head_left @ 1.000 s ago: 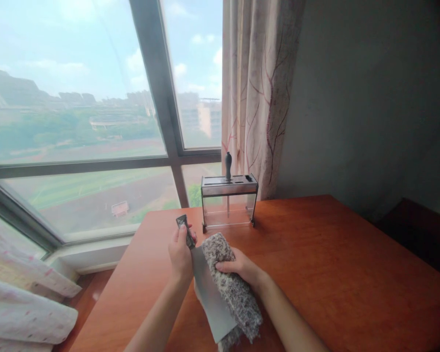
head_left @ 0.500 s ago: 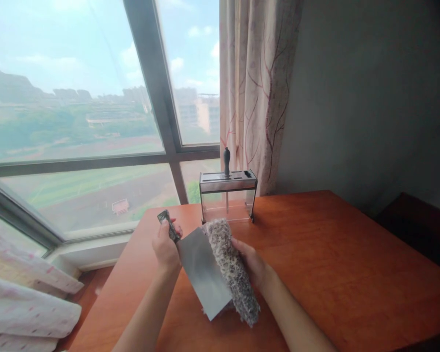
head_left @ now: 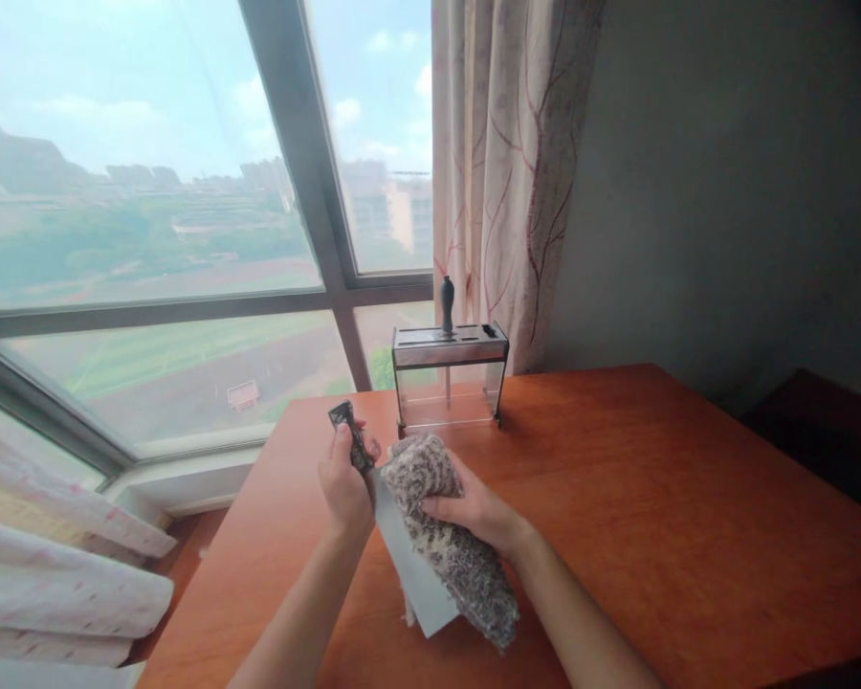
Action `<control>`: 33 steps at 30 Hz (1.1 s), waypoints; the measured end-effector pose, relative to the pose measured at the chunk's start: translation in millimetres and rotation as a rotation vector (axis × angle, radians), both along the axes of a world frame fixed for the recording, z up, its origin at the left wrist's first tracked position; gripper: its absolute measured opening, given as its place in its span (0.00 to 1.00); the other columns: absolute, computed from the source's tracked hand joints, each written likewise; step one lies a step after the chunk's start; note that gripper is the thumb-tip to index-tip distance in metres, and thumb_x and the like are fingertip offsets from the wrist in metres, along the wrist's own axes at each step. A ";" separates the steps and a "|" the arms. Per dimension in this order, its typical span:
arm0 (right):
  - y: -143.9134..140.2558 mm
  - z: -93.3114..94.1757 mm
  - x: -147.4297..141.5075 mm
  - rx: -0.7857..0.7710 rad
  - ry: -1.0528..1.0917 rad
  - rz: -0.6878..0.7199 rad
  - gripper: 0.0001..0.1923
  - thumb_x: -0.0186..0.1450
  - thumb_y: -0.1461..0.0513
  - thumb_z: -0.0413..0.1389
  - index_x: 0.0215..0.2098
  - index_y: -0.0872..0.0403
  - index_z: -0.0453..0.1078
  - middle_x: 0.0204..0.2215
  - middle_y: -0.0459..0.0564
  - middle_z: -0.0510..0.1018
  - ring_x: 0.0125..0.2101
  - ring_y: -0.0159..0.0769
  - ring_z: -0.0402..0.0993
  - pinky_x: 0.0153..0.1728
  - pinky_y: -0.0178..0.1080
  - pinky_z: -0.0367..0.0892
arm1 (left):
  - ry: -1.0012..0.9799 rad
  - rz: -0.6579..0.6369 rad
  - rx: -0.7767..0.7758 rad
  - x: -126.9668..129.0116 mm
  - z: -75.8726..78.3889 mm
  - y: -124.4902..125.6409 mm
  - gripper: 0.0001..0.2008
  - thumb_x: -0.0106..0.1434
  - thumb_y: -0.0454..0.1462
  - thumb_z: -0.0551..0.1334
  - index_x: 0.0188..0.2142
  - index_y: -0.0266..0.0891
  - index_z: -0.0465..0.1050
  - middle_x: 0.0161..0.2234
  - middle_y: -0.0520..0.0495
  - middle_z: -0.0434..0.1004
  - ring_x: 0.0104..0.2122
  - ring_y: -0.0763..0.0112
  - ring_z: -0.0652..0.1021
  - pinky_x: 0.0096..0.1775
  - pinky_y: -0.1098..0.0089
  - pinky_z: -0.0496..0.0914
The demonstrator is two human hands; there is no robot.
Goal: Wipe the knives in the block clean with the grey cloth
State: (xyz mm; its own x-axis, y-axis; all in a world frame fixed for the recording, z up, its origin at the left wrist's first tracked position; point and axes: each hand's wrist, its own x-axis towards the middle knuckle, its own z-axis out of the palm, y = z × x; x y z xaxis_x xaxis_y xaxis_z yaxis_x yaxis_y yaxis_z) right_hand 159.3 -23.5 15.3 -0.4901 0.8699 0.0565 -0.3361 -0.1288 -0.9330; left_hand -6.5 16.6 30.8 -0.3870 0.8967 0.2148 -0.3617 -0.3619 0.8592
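Note:
My left hand (head_left: 344, 488) grips the dark handle of a broad steel cleaver (head_left: 416, 574), its blade slanting down and to the right over the table. My right hand (head_left: 474, 512) presses a grey speckled fluffy cloth (head_left: 449, 545) onto the blade's upper face. The cloth drapes over most of the blade and hangs past its lower end. Only a narrow strip of bare metal shows on the left.
Behind my hands, at the far edge of the orange-brown wooden table (head_left: 652, 517), stands a clear knife block (head_left: 449, 378) with a metal top and one black-handled tool (head_left: 446, 301) in it. A large window (head_left: 150, 239), a patterned curtain (head_left: 509, 172) and pale fabric (head_left: 57, 593) at lower left surround the table.
The cleaver blade was turned flat toward me half a second ago with the cloth along its right edge. Now the blade is tilted back and the cloth covers its face, my right hand higher up.

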 end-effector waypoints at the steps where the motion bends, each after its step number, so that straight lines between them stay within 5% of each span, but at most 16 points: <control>1: 0.5 -0.8 -0.9 0.040 -0.046 -0.039 0.30 0.54 0.60 0.65 0.53 0.49 0.62 0.44 0.46 0.76 0.44 0.39 0.73 0.45 0.41 0.66 | 0.016 0.006 -0.004 1.0 -0.9 -0.5 0.13 0.64 0.44 0.55 0.35 0.36 0.68 0.19 0.54 0.64 0.21 0.75 0.66 0.25 0.75 0.61; 6: 1.8 -2.2 -7.2 0.271 -0.403 -0.294 0.33 0.51 0.56 0.66 0.53 0.50 0.63 0.44 0.49 0.77 0.44 0.43 0.73 0.45 0.44 0.67 | 0.085 0.027 -0.019 3.2 -5.7 -1.7 0.13 0.64 0.45 0.55 0.35 0.37 0.68 0.19 0.54 0.64 0.19 0.75 0.66 0.23 0.74 0.60; 11: -3.2 7.9 -7.9 0.348 -0.676 -0.394 0.33 0.52 0.53 0.64 0.54 0.50 0.63 0.40 0.50 0.78 0.41 0.45 0.75 0.38 0.42 0.68 | 0.053 0.002 -0.020 5.1 -7.6 -1.3 0.13 0.64 0.45 0.55 0.35 0.37 0.67 0.18 0.55 0.64 0.19 0.76 0.65 0.23 0.76 0.60; 22: -8.8 17.7 -10.5 0.399 -0.863 -0.433 0.26 0.56 0.49 0.60 0.49 0.51 0.64 0.36 0.51 0.79 0.37 0.43 0.76 0.33 0.37 0.65 | 0.042 -0.009 -0.031 2.2 -1.8 0.3 0.12 0.62 0.44 0.57 0.35 0.36 0.69 0.18 0.54 0.64 0.19 0.76 0.65 0.21 0.76 0.59; 33: -19.5 30.0 -14.8 0.484 -1.124 -0.383 0.24 0.57 0.44 0.55 0.43 0.52 0.64 0.32 0.53 0.79 0.34 0.47 0.76 0.29 0.37 0.57 | -0.032 0.116 0.048 -25.3 7.1 13.5 0.10 0.62 0.41 0.56 0.33 0.36 0.68 0.18 0.54 0.63 0.19 0.75 0.66 0.24 0.74 0.61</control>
State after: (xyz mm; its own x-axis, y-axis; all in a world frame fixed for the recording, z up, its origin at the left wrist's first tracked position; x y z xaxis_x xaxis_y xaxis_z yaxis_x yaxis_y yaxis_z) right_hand 144.5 -43.1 45.3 -0.1983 0.9721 0.1253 0.7232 0.2314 -0.6507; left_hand -31.8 30.0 37.9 -0.4950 0.8345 0.2419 -0.3422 -0.4431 0.8286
